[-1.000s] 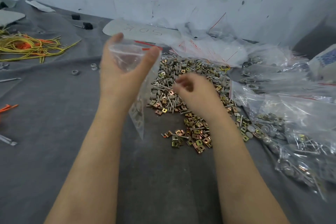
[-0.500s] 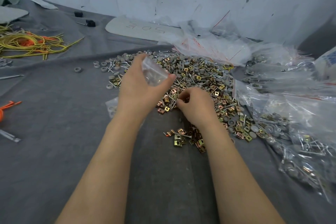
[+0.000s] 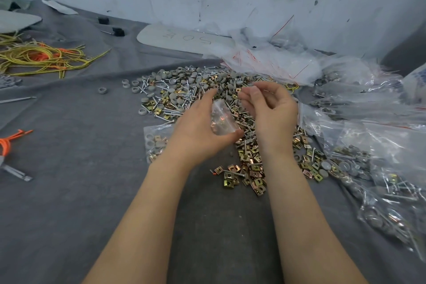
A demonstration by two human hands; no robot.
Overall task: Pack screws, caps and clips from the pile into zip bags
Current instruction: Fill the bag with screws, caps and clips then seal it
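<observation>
Here the left hand [image 3: 202,127] grasps a small zip bag [image 3: 222,120] between thumb and fingers. The right hand [image 3: 273,110] hovers just beside it with its fingers curled, and I cannot tell whether it pinches a part. A few brassy clips show through the bag's film. The pile [image 3: 196,90] of screws, caps and clips lies directly beneath and beyond the grip.

Risks, as I judge them: the bag is small and slack, so unless its mouth is spread wide, a part let go from the right hand could miss it and drop back into the pile. The thin film sits in a light hold, so added weight may drag it loose, and a screw tip could pierce it.

Around the grip, 1 filled bag [image 3: 155,143] lies just beside the left wrist. A heap of packed bags [image 3: 373,168] spreads beyond the right forearm, and empty bags [image 3: 265,62] are piled past the parts. Yellow wires [image 3: 41,57] and an orange cord [image 3: 9,143] lie well apart on the left hand's outer side. Nothing stands between the 2 hands.
</observation>
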